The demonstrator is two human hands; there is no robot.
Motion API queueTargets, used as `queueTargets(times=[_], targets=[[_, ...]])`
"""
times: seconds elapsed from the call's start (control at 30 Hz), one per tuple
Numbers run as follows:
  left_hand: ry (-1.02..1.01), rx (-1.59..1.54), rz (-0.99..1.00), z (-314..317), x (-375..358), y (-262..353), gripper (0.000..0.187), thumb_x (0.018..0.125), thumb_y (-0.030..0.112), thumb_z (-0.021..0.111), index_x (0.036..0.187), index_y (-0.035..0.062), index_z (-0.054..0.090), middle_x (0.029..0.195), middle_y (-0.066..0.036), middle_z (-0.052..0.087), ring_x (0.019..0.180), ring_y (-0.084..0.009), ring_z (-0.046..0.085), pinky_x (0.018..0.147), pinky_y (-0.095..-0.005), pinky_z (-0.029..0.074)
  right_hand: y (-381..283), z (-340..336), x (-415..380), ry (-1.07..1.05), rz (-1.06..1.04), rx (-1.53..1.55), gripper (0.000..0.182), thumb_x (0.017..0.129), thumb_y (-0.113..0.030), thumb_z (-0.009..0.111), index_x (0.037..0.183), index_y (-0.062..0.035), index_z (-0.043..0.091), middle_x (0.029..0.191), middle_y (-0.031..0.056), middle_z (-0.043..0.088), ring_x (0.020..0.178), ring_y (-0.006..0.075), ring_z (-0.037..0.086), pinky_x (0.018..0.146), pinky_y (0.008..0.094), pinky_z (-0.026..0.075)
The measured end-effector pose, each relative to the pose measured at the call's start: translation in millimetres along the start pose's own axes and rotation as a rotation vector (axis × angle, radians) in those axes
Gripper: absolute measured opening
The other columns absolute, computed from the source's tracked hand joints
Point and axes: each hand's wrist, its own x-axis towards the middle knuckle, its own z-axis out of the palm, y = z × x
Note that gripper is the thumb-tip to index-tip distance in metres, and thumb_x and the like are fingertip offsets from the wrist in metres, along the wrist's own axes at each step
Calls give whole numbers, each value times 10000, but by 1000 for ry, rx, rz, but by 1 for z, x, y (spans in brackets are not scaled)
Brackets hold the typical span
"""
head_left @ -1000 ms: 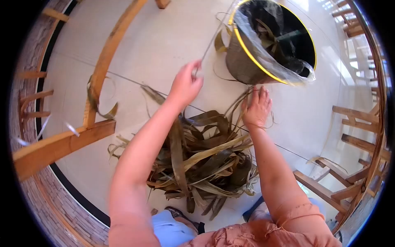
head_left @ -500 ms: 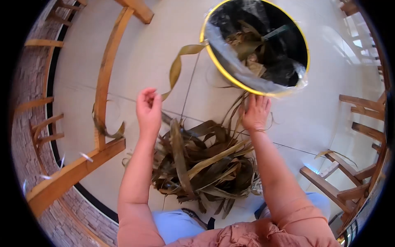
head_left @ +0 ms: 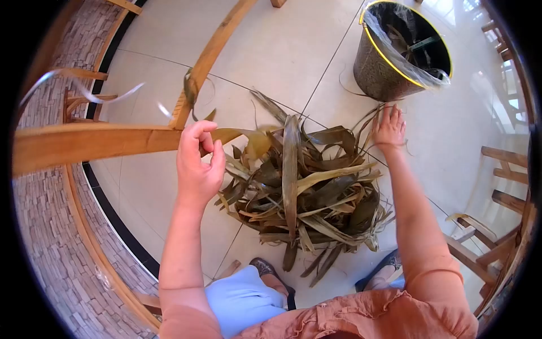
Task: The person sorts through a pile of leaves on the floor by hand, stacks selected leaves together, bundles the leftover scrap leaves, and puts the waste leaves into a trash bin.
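My left hand (head_left: 200, 161) is closed, its thumb and fingers curled round one end of a long brown-green dried leaf strip (head_left: 258, 144). That strip runs rightward from the hand to the edge of a heap of dried leaves (head_left: 333, 195) on the floor. To the right of the heap, my right hand (head_left: 389, 129) has its fingers stretched out over the floor, beside thin leaf strands (head_left: 364, 127). Just beyond its fingertips stands a dark bucket (head_left: 381, 70) with a yellow rim and a clear plastic liner; its contents are only partly visible.
A wooden frame (head_left: 101, 146) reaches in from the left, close to my left hand, with a leaf strip (head_left: 190, 90) hanging on its upright bar. Wooden furniture legs (head_left: 505, 172) line the right side. My feet, in dark shoes (head_left: 271, 274), are below the heap.
The view has swung left, so the bucket and heap appear farther right. The strip in my left hand stretched up toward the bucket; now it lies toward the heap, nearer the wooden frame.
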Motion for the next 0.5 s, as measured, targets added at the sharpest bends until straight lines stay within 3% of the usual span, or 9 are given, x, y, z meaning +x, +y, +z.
queueTargets(times=[0.1,0.13,0.2,0.3,0.4,0.43,0.5], targets=[[-24,-49,41,-30,-15,18,469,729,-120,546,1158,56,470,854,-23,429,679,-89,414,657,-214,409,15,-37,-7,-423,-233,-10,569,874,-392,458,1367,-115,393,1424,193,325,1323,347,285,1068,448,271],[-44,-67,47,-38,-18,23,506,722,-127,531,1188,58,463,879,-29,431,683,-89,413,664,-215,409,-2,-87,-1,-815,-402,-166,422,883,-356,471,1181,-75,572,1266,193,500,1187,344,456,988,417,379],[-96,-112,22,-51,-21,41,579,710,-134,507,1248,72,444,920,-39,435,681,-89,411,674,-218,408,-27,-159,-42,-594,-502,-70,312,872,-303,506,1006,-59,646,1092,164,600,1032,320,561,905,416,440],[-199,-177,-11,-65,-12,90,669,699,-130,490,1320,107,413,956,-48,444,659,-87,402,676,-221,406,-76,-264,-81,-297,-638,402,308,862,-276,539,1082,-74,613,1057,152,608,998,298,581,864,402,463],[-289,-240,73,-70,9,145,705,705,-111,485,1357,140,394,971,-49,456,642,-76,406,672,-215,405,-108,-336,-100,-446,-786,920,554,815,-344,640,1264,-52,499,1241,173,502,1090,268,544,919,374,452],[-311,-296,90,-72,17,162,712,702,-112,486,1360,142,392,973,-50,460,651,-74,412,674,-215,407,-115,-347,-106,-341,-844,955,503,809,-337,653,1199,-40,541,1154,181,568,1035,264,579,861,375,470],[-357,-402,120,-78,32,192,724,697,-113,488,1366,146,390,977,-53,468,668,-68,424,678,-216,412,-120,-366,-110,-393,-839,884,388,824,-305,644,1077,-16,590,953,147,641,874,222,622,775,364,478]])
